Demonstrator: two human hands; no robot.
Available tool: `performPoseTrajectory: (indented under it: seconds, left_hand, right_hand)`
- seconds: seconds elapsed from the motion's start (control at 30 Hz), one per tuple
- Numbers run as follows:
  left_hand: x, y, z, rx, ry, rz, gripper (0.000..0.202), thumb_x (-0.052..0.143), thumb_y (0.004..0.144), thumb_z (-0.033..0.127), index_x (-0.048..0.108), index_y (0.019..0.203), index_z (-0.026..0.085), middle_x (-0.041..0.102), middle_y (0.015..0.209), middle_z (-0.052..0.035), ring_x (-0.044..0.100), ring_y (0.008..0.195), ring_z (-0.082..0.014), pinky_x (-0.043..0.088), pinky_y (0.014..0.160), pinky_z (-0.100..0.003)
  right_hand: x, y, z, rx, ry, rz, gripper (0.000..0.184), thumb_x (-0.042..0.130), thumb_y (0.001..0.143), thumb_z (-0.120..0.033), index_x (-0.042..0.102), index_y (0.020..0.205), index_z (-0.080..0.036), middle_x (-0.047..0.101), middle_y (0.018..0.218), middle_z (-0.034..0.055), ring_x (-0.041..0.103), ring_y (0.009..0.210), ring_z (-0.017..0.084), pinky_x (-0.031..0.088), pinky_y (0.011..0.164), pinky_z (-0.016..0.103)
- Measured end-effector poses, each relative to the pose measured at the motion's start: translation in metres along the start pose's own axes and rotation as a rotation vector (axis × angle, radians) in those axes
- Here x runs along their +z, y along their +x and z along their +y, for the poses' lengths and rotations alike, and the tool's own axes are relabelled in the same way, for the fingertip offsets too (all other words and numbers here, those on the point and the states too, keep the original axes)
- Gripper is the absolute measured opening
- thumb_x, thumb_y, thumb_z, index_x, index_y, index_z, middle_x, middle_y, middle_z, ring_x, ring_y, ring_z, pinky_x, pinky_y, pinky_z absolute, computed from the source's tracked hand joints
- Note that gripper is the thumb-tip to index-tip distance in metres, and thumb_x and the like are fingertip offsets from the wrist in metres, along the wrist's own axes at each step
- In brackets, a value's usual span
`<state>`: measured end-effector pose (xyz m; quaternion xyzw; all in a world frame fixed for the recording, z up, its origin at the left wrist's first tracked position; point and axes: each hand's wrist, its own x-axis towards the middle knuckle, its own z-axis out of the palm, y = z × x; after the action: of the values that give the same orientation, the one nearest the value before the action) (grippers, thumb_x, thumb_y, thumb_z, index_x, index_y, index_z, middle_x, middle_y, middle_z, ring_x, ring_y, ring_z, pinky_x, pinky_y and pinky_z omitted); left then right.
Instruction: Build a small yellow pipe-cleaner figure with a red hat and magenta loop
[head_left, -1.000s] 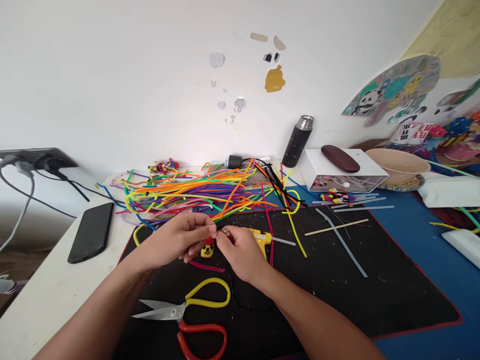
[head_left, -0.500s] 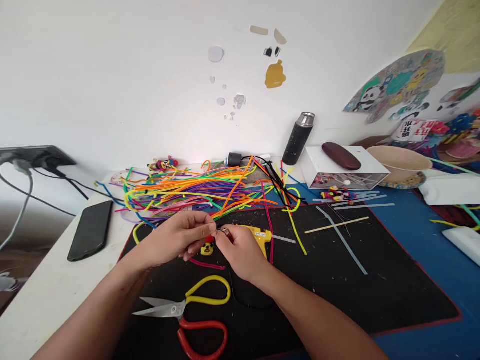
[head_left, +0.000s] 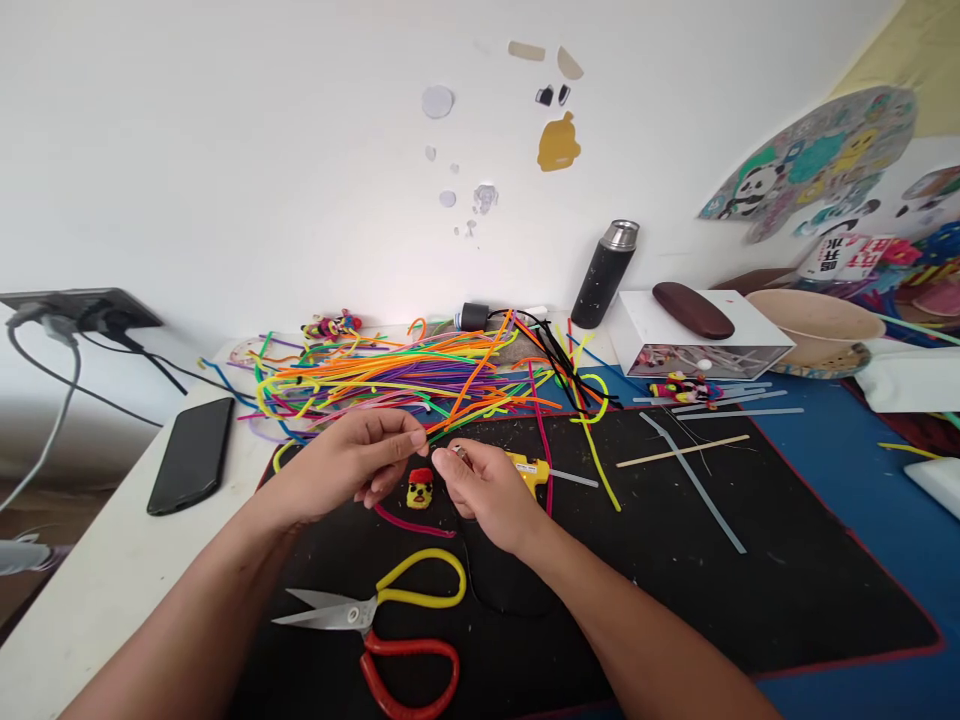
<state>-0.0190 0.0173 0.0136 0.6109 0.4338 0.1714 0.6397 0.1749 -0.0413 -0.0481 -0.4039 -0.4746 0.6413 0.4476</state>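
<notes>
My left hand [head_left: 371, 455] is closed in a pinch, thumb against forefinger; anything between the tips is too small to make out. Just to its right, my right hand [head_left: 484, 490] is curled closed, and a small shiny metal piece [head_left: 460, 455] shows at its forefinger. A small gap separates the two hands. Beneath them on the black mat lies a little yellow fuzzy head with a red top [head_left: 420, 490]. Behind my right hand, a yellow glue gun [head_left: 529, 470] is partly hidden, a clear glue stick poking out of it. Scissors [head_left: 360, 612] with yellow and red handles lie open nearer to me.
A heap of coloured pipe cleaners [head_left: 405, 375] spreads behind my hands. A black phone [head_left: 191, 455] lies at left. Along the wall stand a black thermos [head_left: 606, 275], a white box [head_left: 637, 312] and a beige bowl [head_left: 810, 330]. Glue sticks [head_left: 705, 500] and a wooden stick [head_left: 682, 451] lie at right.
My hands have drawn slightly apart, from touching at the fingertips to a small gap. The yellow head below them shows more fully. The whole view has shifted a little.
</notes>
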Motion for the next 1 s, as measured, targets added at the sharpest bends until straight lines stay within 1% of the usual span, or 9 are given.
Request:
performPoseTrajectory:
  seconds: [0.1,0.2,0.3,0.4,0.5,0.57,0.63,0.83,1.0]
  left_hand:
    - [-0.0017,0.0004,0.0012,0.015,-0.006,0.016,0.045,0.072,0.092,0.064,0.062,0.088,0.020,0.048,0.046,0.0086,0.039,0.039,-0.0094,0.029,0.040,-0.021]
    - [-0.0031,0.0015,0.0002,0.032,-0.010,0.023,0.046,0.071,0.092,0.064,0.061,0.086,0.020,0.049,0.046,0.0081,0.039,0.039,-0.0092,0.029,0.040,-0.021]
    - [-0.0038,0.0020,-0.0011,0.043,-0.004,0.022,0.046,0.069,0.095,0.063,0.060,0.084,0.019,0.050,0.047,0.0076,0.040,0.039,-0.0087,0.029,0.040,-0.021]
    - [-0.0031,0.0016,0.0002,0.050,0.007,0.017,0.047,0.068,0.096,0.064,0.061,0.083,0.018,0.050,0.046,0.0075,0.039,0.039,-0.0082,0.029,0.041,-0.021]
    - [-0.0014,0.0009,0.0032,0.058,0.003,0.020,0.048,0.069,0.095,0.065,0.061,0.084,0.019,0.049,0.046,0.0080,0.038,0.039,-0.0082,0.028,0.042,-0.021]
    - [-0.0004,0.0006,0.0046,0.063,-0.001,0.019,0.048,0.069,0.094,0.066,0.060,0.085,0.019,0.048,0.046,0.0084,0.037,0.039,-0.0085,0.027,0.042,-0.021]
    - [0.0001,0.0004,0.0048,0.065,0.003,0.013,0.048,0.069,0.094,0.066,0.060,0.086,0.020,0.048,0.046,0.0087,0.037,0.040,-0.0088,0.027,0.042,-0.022]
    - [-0.0003,0.0012,0.0011,0.046,0.021,0.008,0.047,0.068,0.095,0.066,0.061,0.091,0.019,0.048,0.048,0.0090,0.038,0.041,-0.0093,0.027,0.044,-0.022]
    - [0.0013,0.0009,0.0022,0.034,0.022,-0.021,0.050,0.068,0.094,0.068,0.062,0.090,0.019,0.048,0.047,0.0091,0.038,0.041,-0.0087,0.027,0.044,-0.022]
  right_hand:
    - [-0.0034,0.0005,-0.0035,0.037,0.135,-0.092,0.056,0.072,0.088,-0.076,0.052,0.087,-0.024,0.037,0.065,-0.0102,0.029,0.052,0.009,0.025,0.048,0.025]
    - [-0.0058,-0.0001,-0.0056,0.011,0.079,-0.134,0.055,0.064,0.095,-0.076,0.060,0.094,-0.021,0.048,0.064,-0.0075,0.042,0.052,0.011,0.031,0.048,0.025]
    - [-0.0072,-0.0002,-0.0051,-0.008,0.007,-0.156,0.051,0.063,0.100,-0.070,0.067,0.099,-0.019,0.052,0.063,-0.0061,0.048,0.054,0.012,0.036,0.051,0.025]
    - [-0.0071,0.0003,-0.0037,-0.003,-0.001,-0.176,0.050,0.066,0.098,-0.068,0.072,0.103,-0.019,0.052,0.064,-0.0059,0.048,0.054,0.012,0.039,0.051,0.025]
    - [-0.0059,0.0005,-0.0034,0.047,0.029,-0.171,0.051,0.069,0.095,-0.069,0.073,0.105,-0.019,0.045,0.064,-0.0077,0.037,0.050,0.009,0.030,0.046,0.024]
    - [-0.0051,0.0005,-0.0040,0.061,0.043,-0.141,0.053,0.069,0.094,-0.071,0.073,0.102,-0.019,0.041,0.065,-0.0083,0.029,0.050,0.008,0.022,0.045,0.025]
    - [-0.0045,0.0008,-0.0049,0.056,0.057,-0.101,0.056,0.068,0.093,-0.075,0.070,0.096,-0.019,0.038,0.064,-0.0089,0.025,0.049,0.008,0.017,0.044,0.025]
    - [-0.0047,0.0019,-0.0050,0.078,0.063,-0.031,0.066,0.069,0.083,-0.087,0.050,0.075,-0.024,0.031,0.056,-0.0113,0.021,0.047,0.008,0.016,0.044,0.026]
    - [-0.0055,0.0011,-0.0028,0.011,0.016,-0.009,0.070,0.065,0.084,-0.090,0.045,0.069,-0.025,0.031,0.055,-0.0099,0.023,0.048,0.009,0.017,0.045,0.027]
